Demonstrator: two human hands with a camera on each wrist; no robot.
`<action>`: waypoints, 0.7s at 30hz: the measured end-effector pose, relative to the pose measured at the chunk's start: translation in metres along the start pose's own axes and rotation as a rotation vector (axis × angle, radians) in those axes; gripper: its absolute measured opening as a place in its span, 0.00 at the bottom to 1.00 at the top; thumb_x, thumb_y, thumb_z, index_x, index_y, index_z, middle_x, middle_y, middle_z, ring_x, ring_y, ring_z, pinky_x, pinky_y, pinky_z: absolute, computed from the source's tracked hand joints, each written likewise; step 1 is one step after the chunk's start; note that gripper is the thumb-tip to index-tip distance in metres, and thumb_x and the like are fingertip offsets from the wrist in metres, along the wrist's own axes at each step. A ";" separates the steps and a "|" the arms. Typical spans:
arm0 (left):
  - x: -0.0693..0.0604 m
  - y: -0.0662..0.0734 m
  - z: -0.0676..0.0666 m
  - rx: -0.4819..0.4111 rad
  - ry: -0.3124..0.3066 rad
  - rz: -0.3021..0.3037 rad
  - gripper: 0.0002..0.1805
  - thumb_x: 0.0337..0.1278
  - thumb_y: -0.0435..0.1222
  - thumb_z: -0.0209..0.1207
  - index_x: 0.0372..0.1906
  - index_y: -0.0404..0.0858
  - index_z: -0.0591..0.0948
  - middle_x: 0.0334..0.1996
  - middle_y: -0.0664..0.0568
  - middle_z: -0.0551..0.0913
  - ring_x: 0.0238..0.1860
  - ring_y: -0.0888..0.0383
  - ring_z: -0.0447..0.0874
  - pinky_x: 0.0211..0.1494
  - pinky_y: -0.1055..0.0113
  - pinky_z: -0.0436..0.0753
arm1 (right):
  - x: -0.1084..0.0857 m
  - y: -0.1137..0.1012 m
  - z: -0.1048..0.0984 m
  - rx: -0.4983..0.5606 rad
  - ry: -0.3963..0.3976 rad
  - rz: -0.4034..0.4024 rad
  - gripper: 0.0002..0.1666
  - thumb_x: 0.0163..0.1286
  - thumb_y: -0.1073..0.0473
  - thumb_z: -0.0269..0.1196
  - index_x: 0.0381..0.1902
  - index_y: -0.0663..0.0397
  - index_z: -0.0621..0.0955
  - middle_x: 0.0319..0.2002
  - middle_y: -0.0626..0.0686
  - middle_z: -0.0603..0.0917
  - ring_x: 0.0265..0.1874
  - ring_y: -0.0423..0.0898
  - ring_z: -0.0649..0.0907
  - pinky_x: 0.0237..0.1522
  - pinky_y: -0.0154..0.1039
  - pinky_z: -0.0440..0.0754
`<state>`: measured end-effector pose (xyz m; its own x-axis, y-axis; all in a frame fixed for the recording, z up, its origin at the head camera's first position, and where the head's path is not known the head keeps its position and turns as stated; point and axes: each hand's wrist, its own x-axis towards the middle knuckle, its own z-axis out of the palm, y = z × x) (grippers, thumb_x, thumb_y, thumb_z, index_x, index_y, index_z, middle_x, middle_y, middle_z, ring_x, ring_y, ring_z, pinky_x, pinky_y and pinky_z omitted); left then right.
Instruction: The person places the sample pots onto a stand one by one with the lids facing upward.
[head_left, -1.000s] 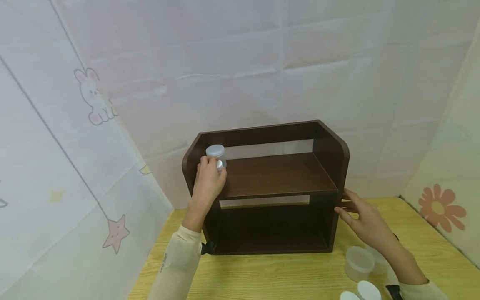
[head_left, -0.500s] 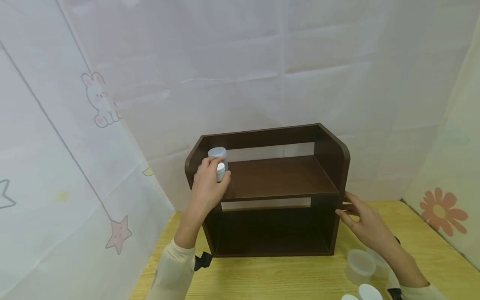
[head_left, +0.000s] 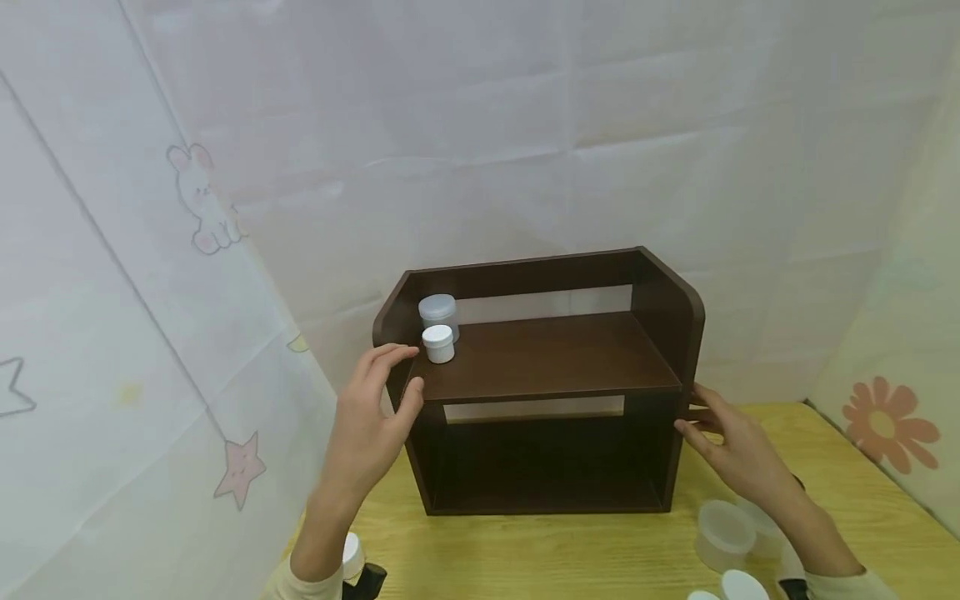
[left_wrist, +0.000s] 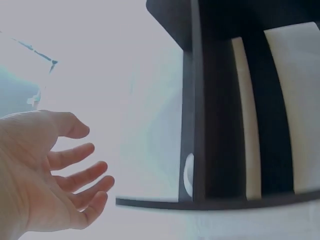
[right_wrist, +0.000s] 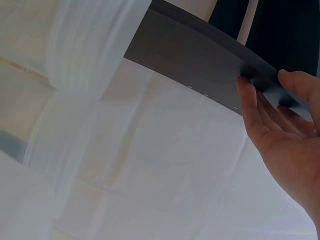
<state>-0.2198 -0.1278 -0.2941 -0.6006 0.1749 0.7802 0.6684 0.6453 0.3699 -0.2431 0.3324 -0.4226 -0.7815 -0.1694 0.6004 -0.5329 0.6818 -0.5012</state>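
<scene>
A dark brown two-tier shelf (head_left: 555, 358) stands on the table. On its upper board, at the left end, a small white jar (head_left: 439, 345) with a white lid sits in front of a larger translucent jar (head_left: 437, 308). My left hand (head_left: 367, 429) hovers just left of the small jar, thumb and fingers spread apart, holding nothing. In the left wrist view, its palm shows beside the shelf. My right hand (head_left: 742, 458) touches the shelf's right side panel (right_wrist: 185, 60), its fingers resting along the outer face and its thumb at the front edge. Some right fingertips are hidden in the head view.
Translucent tubs (head_left: 725, 535) stand on the wooden table (head_left: 480, 558) below my right hand, with white-lidded jars (head_left: 742, 586) nearer the front. Another white jar (head_left: 351, 554) is beside my left forearm. Printed cloth walls enclose the back and sides.
My left hand has let go of the small white jar and drawn back to the left and down, leaving the jar on the upper board. My right hand stays on the side panel.
</scene>
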 end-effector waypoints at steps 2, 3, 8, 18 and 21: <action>-0.008 -0.005 -0.006 0.006 0.023 0.014 0.20 0.66 0.32 0.62 0.62 0.41 0.80 0.60 0.53 0.77 0.62 0.53 0.75 0.63 0.52 0.74 | 0.000 0.000 -0.002 0.001 0.005 0.006 0.39 0.72 0.62 0.66 0.77 0.61 0.65 0.60 0.64 0.79 0.47 0.46 0.85 0.44 0.24 0.78; -0.012 -0.008 -0.008 0.012 0.031 0.018 0.20 0.66 0.32 0.63 0.62 0.40 0.80 0.60 0.53 0.77 0.61 0.53 0.75 0.62 0.53 0.74 | 0.000 -0.001 -0.003 -0.002 0.005 0.012 0.39 0.72 0.62 0.66 0.77 0.60 0.65 0.60 0.64 0.79 0.47 0.45 0.85 0.43 0.23 0.77; -0.030 -0.028 -0.015 0.057 0.020 -0.020 0.21 0.63 0.30 0.65 0.61 0.37 0.80 0.56 0.51 0.80 0.56 0.53 0.76 0.58 0.54 0.75 | 0.000 -0.002 -0.007 -0.017 0.007 0.028 0.39 0.72 0.61 0.66 0.76 0.63 0.65 0.59 0.66 0.79 0.45 0.58 0.86 0.42 0.23 0.76; -0.096 -0.082 -0.005 0.201 -0.240 -0.289 0.26 0.69 0.48 0.63 0.65 0.38 0.78 0.59 0.45 0.78 0.60 0.42 0.75 0.58 0.39 0.73 | 0.001 0.002 -0.005 -0.024 0.008 0.026 0.38 0.71 0.61 0.68 0.74 0.64 0.67 0.59 0.66 0.80 0.45 0.46 0.86 0.41 0.30 0.81; -0.119 -0.095 -0.007 0.280 -0.357 -0.375 0.31 0.69 0.54 0.61 0.67 0.38 0.77 0.61 0.43 0.77 0.61 0.38 0.75 0.57 0.34 0.72 | 0.002 0.002 -0.002 -0.023 0.002 0.031 0.38 0.71 0.60 0.68 0.74 0.64 0.67 0.60 0.66 0.79 0.45 0.42 0.85 0.40 0.31 0.81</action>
<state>-0.2083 -0.2153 -0.4184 -0.9166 0.1046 0.3859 0.2692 0.8750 0.4024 -0.2448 0.3348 -0.4207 -0.7970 -0.1463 0.5860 -0.5007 0.7026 -0.5056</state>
